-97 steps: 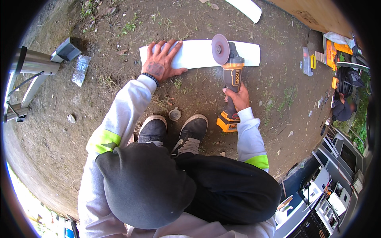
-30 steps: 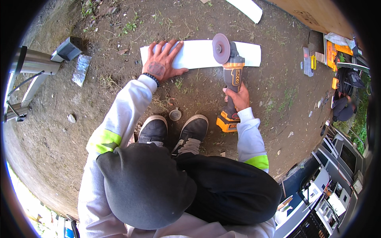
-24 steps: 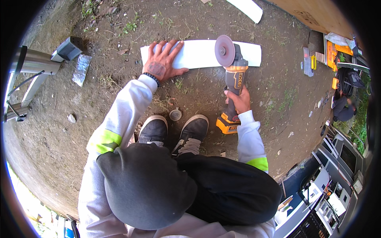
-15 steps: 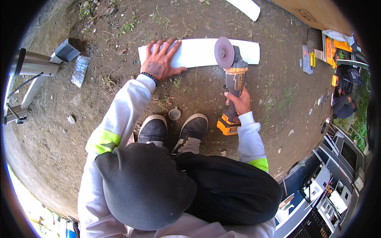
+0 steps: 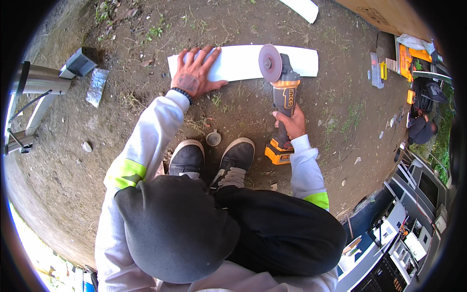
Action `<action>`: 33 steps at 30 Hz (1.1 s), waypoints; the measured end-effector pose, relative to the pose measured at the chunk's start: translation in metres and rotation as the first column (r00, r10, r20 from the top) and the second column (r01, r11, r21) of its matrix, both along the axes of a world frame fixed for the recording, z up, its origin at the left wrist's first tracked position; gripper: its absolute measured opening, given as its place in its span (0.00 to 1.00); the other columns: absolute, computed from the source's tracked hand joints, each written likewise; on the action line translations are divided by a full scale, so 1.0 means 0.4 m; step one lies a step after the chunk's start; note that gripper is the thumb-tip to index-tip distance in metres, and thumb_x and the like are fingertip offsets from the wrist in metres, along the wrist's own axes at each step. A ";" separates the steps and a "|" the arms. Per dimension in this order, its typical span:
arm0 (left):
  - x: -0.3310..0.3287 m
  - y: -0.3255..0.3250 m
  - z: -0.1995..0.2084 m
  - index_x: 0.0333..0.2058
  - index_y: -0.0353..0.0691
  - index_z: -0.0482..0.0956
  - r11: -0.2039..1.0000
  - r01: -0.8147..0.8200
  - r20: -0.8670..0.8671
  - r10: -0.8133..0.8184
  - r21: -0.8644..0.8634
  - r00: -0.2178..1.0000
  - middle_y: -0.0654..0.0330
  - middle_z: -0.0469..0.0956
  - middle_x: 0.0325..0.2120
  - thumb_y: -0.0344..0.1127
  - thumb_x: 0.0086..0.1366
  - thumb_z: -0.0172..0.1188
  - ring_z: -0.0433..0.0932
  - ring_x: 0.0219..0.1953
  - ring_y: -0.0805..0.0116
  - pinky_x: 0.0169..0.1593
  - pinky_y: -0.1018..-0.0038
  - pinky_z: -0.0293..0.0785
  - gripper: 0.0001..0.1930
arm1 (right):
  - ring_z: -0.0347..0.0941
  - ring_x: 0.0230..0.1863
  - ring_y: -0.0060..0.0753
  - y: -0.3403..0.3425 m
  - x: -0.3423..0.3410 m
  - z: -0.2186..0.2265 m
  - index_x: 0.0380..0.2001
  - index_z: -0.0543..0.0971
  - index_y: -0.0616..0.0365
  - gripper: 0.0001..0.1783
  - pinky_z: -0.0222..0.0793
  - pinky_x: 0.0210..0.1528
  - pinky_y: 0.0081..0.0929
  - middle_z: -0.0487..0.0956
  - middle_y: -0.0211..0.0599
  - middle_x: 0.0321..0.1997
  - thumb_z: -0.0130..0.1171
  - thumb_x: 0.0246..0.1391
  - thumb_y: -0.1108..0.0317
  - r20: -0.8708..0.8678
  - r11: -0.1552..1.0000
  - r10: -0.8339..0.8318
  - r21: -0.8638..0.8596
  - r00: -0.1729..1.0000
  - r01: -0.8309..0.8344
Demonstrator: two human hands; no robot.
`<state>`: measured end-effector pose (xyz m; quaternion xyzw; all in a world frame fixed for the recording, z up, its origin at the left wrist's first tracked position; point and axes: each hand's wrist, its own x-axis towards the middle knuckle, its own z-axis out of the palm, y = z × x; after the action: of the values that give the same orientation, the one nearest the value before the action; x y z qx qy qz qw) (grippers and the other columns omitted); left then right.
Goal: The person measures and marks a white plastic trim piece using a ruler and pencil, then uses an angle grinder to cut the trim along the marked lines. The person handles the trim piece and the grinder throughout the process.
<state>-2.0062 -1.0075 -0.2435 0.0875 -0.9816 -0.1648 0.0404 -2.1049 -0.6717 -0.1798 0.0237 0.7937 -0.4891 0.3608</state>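
Observation:
A long white panel (image 5: pixel 238 62) lies on the bare soil in front of my shoes. My left hand (image 5: pixel 195 73) is spread flat on its left end, fingers apart. In my right hand (image 5: pixel 292 122) is a cordless angle grinder (image 5: pixel 285 100), grey and orange, gripped round its body. Its reddish cutting disc (image 5: pixel 270 63) is over the right half of the panel; whether it touches I cannot tell. The yellow and black battery (image 5: pixel 278 153) is at the grinder's near end, right of my shoes (image 5: pixel 237 153).
Another white piece (image 5: pixel 304 9) lies farther off. A small round lid (image 5: pixel 213 138) is by my shoes. Metal framing (image 5: pixel 46 80) and a dark box-like block (image 5: pixel 82 62) stand at left. A cardboard box (image 5: pixel 389 14) and tool cases (image 5: pixel 405 61) are at far right; a person (image 5: pixel 421 129) is beyond.
The grinder and my right hand have shifted slightly to the left, with the disc tilted a little differently. My left hand stays pressed on the panel.

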 end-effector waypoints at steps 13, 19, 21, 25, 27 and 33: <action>0.000 0.000 0.002 0.72 0.55 0.57 1.000 0.001 0.008 -0.001 0.000 1.000 0.59 0.64 0.66 0.76 0.54 0.60 0.62 0.67 0.52 0.72 0.48 0.47 0.53 | 0.74 0.23 0.25 -0.010 -0.001 0.005 0.48 0.74 0.60 0.23 0.75 0.26 0.27 0.79 0.33 0.36 0.69 0.48 0.76 0.021 1.000 -0.013 0.015 1.000 0.012; 0.000 0.001 0.001 0.72 0.55 0.57 1.000 -0.006 0.010 0.006 -0.008 1.000 0.60 0.64 0.66 0.76 0.54 0.60 0.62 0.67 0.53 0.72 0.48 0.47 0.53 | 0.74 0.23 0.25 -0.011 -0.003 0.004 0.47 0.73 0.58 0.24 0.76 0.26 0.28 0.79 0.32 0.33 0.71 0.48 0.75 0.007 1.000 -0.008 0.021 1.000 0.007; 0.000 0.001 0.001 0.72 0.55 0.57 1.000 -0.007 0.009 0.007 -0.006 1.000 0.60 0.64 0.66 0.76 0.54 0.60 0.62 0.67 0.53 0.72 0.48 0.47 0.53 | 0.75 0.23 0.26 -0.010 -0.003 0.002 0.47 0.73 0.58 0.23 0.76 0.26 0.28 0.79 0.32 0.33 0.71 0.48 0.75 0.007 1.000 -0.008 0.018 1.000 0.007; 0.000 0.001 0.000 0.72 0.55 0.57 1.000 -0.007 0.014 0.007 -0.005 1.000 0.60 0.64 0.67 0.76 0.54 0.60 0.62 0.67 0.53 0.72 0.48 0.47 0.52 | 0.75 0.23 0.26 -0.008 -0.002 0.000 0.46 0.73 0.58 0.23 0.76 0.26 0.28 0.79 0.32 0.33 0.71 0.48 0.74 0.008 1.000 -0.004 0.021 1.000 0.003; -0.001 0.002 0.000 0.72 0.55 0.57 1.000 -0.010 0.021 0.010 -0.010 1.000 0.60 0.64 0.67 0.75 0.54 0.60 0.62 0.67 0.53 0.72 0.48 0.47 0.52 | 0.75 0.23 0.26 -0.008 -0.002 0.002 0.46 0.73 0.58 0.23 0.76 0.26 0.28 0.79 0.32 0.33 0.71 0.48 0.74 0.009 1.000 -0.002 0.023 1.000 0.002; -0.001 0.003 0.003 0.72 0.55 0.58 1.000 -0.009 0.026 0.009 -0.004 1.000 0.61 0.63 0.67 0.75 0.54 0.61 0.62 0.68 0.53 0.72 0.48 0.46 0.52 | 0.75 0.23 0.25 -0.006 -0.001 -0.001 0.47 0.73 0.58 0.23 0.76 0.26 0.28 0.79 0.32 0.32 0.71 0.48 0.74 0.011 1.000 -0.001 0.020 1.000 0.001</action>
<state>-2.0066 -1.0064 -0.2425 0.0941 -0.9820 -0.1614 0.0286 -2.1054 -0.6740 -0.1803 0.0305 0.7965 -0.4812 0.3649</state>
